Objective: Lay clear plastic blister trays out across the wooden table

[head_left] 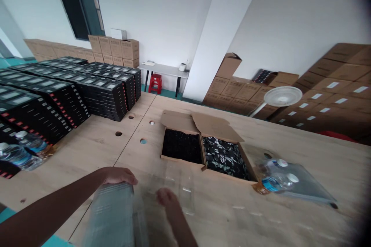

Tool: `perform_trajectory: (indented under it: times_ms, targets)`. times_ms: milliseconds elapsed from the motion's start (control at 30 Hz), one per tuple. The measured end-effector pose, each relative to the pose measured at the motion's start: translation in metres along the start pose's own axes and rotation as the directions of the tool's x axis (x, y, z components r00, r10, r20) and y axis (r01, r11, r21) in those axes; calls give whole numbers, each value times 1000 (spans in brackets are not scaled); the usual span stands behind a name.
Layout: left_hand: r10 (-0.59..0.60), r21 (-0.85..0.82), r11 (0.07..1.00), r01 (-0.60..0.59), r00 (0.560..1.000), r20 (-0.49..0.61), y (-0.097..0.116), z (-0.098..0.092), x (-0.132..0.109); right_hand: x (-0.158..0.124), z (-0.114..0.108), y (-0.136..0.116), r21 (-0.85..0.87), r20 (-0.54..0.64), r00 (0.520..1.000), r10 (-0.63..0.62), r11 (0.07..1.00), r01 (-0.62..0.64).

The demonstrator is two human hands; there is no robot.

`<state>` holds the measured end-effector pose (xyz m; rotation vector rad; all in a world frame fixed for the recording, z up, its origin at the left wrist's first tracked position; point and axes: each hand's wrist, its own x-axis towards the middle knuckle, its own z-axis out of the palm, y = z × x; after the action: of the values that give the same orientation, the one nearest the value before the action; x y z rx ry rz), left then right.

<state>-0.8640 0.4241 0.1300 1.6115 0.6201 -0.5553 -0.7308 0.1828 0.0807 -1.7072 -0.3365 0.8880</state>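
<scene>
My left hand (120,176) curls over the far end of a stack of clear plastic trays (111,216) at the table's near side. The stack's lower part is smeared by motion. Right of it, my right hand (168,197) is over the table, its fingers drawn in but too blurred to make out whether they hold anything. Just beyond that hand lies a thin clear plastic tray (187,193). Farther off stand two open cardboard boxes side by side: a box of small black pieces (182,146) and a box of shiny dark pieces (224,158).
Stacks of black boxes (101,96) fill the left of the wooden table (139,123). Drink bottles (20,154) stand there; others (275,183) lie at right by a flat grey clear-wrapped item (310,183). A white round fan (282,96) rises behind the table. Cartons (327,85) line the wall.
</scene>
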Motion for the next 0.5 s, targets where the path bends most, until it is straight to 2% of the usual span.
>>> perform_trajectory:
  times_ms: [33, 100, 167, 233, 267, 333, 400, 433, 500]
  targets:
    - [-9, -11, 1000, 9, 999, 33, 0, 0, 1, -16, 21, -1, 30, 130, 991, -35, 999, 31]
    - [-8, -50, 999, 13, 995, 99, 2, 1, 2, -39, 48, -3, 86, 234, 970, -74, 995, 55]
    - [6, -91, 996, 7, 990, 139, 4, 2, 1, -45, 43, -3, 178, 190, 981, -44, 984, 10]
    - [2, -118, 993, 17, 987, 158, 6, 1, -2, -33, 5, 0, 300, 69, 997, 42, 952, -61]
    - [-7, -124, 992, 27, 987, 160, 6, 0, -5, -23, -22, 4, 351, -1, 995, 99, 932, -92]
    - [-28, -131, 990, 48, 988, 152, 7, -1, -10, -1, -83, 13, 346, -173, 975, 142, 935, -75]
    - [-45, -150, 986, 66, 989, 143, 10, -1, -16, 19, -138, 22, 223, -317, 940, 123, 973, -53]
    - [-53, -171, 982, 77, 988, 143, 12, 0, -18, 27, -159, 26, 96, -385, 917, 103, 993, -71]
    - [-64, -236, 967, 98, 987, 149, 19, 1, -23, 37, -186, 30, -96, -462, 886, 40, 991, -95]
